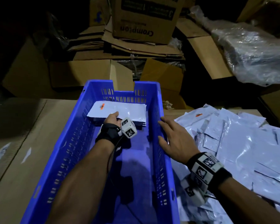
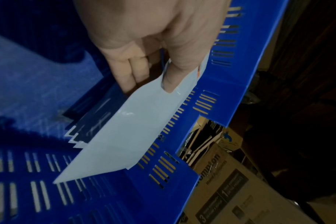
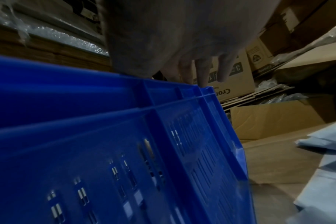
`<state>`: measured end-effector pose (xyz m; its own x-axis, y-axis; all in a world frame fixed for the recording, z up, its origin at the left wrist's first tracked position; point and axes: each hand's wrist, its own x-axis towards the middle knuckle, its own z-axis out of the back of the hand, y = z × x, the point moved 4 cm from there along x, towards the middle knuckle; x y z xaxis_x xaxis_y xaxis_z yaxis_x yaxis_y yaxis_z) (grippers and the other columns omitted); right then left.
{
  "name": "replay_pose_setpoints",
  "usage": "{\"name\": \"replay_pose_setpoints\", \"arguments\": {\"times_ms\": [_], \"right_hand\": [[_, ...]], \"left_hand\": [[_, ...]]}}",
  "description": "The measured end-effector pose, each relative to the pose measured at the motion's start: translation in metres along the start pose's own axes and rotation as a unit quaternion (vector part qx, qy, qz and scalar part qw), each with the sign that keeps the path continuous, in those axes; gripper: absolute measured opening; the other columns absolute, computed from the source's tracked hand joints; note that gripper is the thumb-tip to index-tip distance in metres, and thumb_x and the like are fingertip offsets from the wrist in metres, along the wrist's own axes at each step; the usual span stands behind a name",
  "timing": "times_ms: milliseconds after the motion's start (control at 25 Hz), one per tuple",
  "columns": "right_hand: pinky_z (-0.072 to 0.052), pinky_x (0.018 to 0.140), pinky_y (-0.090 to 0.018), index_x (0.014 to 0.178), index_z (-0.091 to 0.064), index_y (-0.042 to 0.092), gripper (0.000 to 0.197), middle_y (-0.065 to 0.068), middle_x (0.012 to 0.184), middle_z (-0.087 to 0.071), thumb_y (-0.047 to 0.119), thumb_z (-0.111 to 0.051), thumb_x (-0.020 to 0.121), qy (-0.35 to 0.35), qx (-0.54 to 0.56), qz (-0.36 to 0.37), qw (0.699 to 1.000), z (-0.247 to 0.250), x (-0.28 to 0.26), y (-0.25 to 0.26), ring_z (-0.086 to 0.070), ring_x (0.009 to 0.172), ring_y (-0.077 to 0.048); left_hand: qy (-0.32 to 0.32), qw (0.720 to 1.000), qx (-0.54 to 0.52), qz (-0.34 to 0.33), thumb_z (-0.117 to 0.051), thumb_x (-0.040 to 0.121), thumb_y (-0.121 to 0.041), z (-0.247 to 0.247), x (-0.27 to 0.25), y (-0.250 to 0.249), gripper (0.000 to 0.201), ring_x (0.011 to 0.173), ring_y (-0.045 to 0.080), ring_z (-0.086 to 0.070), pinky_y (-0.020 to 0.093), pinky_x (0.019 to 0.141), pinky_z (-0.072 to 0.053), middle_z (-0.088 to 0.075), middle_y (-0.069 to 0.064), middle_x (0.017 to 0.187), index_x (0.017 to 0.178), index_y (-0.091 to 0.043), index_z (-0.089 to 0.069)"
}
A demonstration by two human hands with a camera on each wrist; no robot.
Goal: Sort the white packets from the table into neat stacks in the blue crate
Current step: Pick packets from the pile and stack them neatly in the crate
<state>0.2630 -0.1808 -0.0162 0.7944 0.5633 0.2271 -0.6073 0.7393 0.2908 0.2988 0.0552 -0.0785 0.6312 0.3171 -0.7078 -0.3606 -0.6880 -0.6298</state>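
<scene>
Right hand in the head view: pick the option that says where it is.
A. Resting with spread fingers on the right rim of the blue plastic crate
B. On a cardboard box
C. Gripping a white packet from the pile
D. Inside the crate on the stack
A: the right hand lies with fingers spread on the blue plastic crate's right rim, holding nothing, beside the pile of white plastic packets.

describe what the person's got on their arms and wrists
Both forearms are bare, with no sleeves in view. The left hand has a black strap across its back and round the wrist, carrying a white block printed with black square-pattern markers; a thin dark cable trails from it. The right hand has a black wristband bearing similar white marker blocks.
</scene>
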Motion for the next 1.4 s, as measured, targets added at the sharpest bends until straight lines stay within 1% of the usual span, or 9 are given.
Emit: {"name": "replay_pose_setpoints", "arguments": {"times_ms": [160,280,360,680,840,920,1000,1160,1400], "right_hand": [[-0.049,0.096,-0.042,0.131,-0.057,0.002,0.057,-0.013,0.139,-0.052,0.037,-0.044,0.088,-0.005,0.022,-0.011,1.0,-0.005,0.001,-0.004,-0.056,0.118,-0.031],[-0.049,0.096,-0.042,0.132,-0.056,0.003,0.057,-0.012,0.14,-0.051,0.037,-0.044,0.088,-0.016,0.033,-0.016,0.999,-0.007,0.001,-0.006,-0.055,0.119,-0.03],[-0.049,0.096,-0.041,0.133,-0.056,0.003,0.058,-0.012,0.142,-0.05,0.038,-0.044,0.089,-0.021,0.035,-0.015,0.999,-0.008,0.0,-0.006,-0.055,0.119,-0.029],[-0.05,0.096,-0.04,0.133,-0.056,0.002,0.059,-0.012,0.142,-0.05,0.039,-0.041,0.089,-0.037,0.041,-0.015,0.998,-0.008,-0.002,-0.005,-0.056,0.118,-0.029],[-0.049,0.098,-0.038,0.136,-0.054,0.004,0.061,-0.009,0.145,-0.048,0.041,-0.039,0.089,-0.034,0.047,-0.024,0.998,-0.007,-0.002,-0.004,-0.054,0.121,-0.026],[-0.05,0.098,-0.038,0.136,-0.054,0.005,0.061,-0.008,0.145,-0.047,0.041,-0.039,0.089,-0.033,0.048,-0.025,0.998,-0.007,-0.002,-0.003,-0.054,0.122,-0.025],[-0.05,0.097,-0.038,0.136,-0.053,0.005,0.061,-0.008,0.145,-0.047,0.041,-0.039,0.09,-0.031,0.048,-0.026,0.998,-0.007,-0.002,-0.003,-0.053,0.122,-0.025],[-0.05,0.096,-0.037,0.138,-0.052,0.006,0.061,-0.008,0.146,-0.046,0.041,-0.038,0.09,-0.025,0.046,-0.029,0.998,-0.008,-0.003,-0.004,-0.05,0.124,-0.023],[-0.05,0.096,-0.038,0.14,-0.051,0.009,0.06,-0.004,0.149,-0.043,0.042,-0.039,0.091,-0.018,0.051,-0.038,0.998,-0.009,-0.004,-0.005,-0.051,0.125,-0.023]], "left_hand": [[-0.004,1.0,-0.025,-0.005,-0.047,0.103,-0.024,-0.01,0.033,0.003,0.031,0.03,0.016,-0.051,0.026,0.049,-0.054,-0.059,-0.002,0.047,0.076,-0.007,-0.044],[-0.017,0.999,-0.029,-0.027,-0.051,0.101,-0.016,-0.014,0.045,0.001,0.026,0.095,0.028,-0.07,0.045,0.089,-0.052,-0.061,0.015,0.127,0.114,0.005,-0.058],[-0.053,0.997,-0.032,-0.045,-0.053,0.099,-0.011,-0.009,0.051,-0.002,0.039,0.117,0.037,-0.059,0.046,0.088,-0.053,-0.056,0.021,0.132,0.133,0.008,-0.046],[-0.059,0.996,0.028,-0.057,-0.04,0.102,-0.001,0.019,0.067,0.0,0.039,0.12,0.038,-0.056,0.039,0.096,-0.049,-0.05,0.03,0.134,0.137,0.014,-0.034],[-0.073,0.983,0.13,-0.104,-0.058,0.097,-0.015,0.031,0.07,-0.001,0.034,0.069,0.031,-0.066,0.039,0.063,-0.054,-0.063,0.022,0.093,0.117,0.013,-0.052],[-0.123,0.939,0.288,-0.146,-0.064,0.092,-0.028,0.039,0.068,-0.006,0.032,0.061,0.03,-0.062,0.036,0.061,-0.048,-0.061,0.019,0.081,0.094,0.004,-0.062],[-0.186,0.829,0.477,-0.225,-0.064,0.088,-0.035,0.035,0.057,-0.017,0.03,0.088,0.036,-0.062,0.036,0.071,-0.044,-0.065,0.017,0.095,0.088,-0.006,-0.061],[-0.14,0.659,0.645,-0.36,-0.057,0.091,-0.042,0.006,0.058,-0.021,0.048,0.135,0.032,-0.032,0.044,0.106,-0.03,-0.038,0.011,0.145,0.133,-0.021,-0.049],[-0.087,0.598,0.742,-0.289,-0.045,0.093,-0.052,-0.001,0.095,-0.018,0.061,0.148,0.032,-0.004,0.059,0.113,-0.014,-0.015,0.006,0.16,0.147,-0.025,-0.032]]}}
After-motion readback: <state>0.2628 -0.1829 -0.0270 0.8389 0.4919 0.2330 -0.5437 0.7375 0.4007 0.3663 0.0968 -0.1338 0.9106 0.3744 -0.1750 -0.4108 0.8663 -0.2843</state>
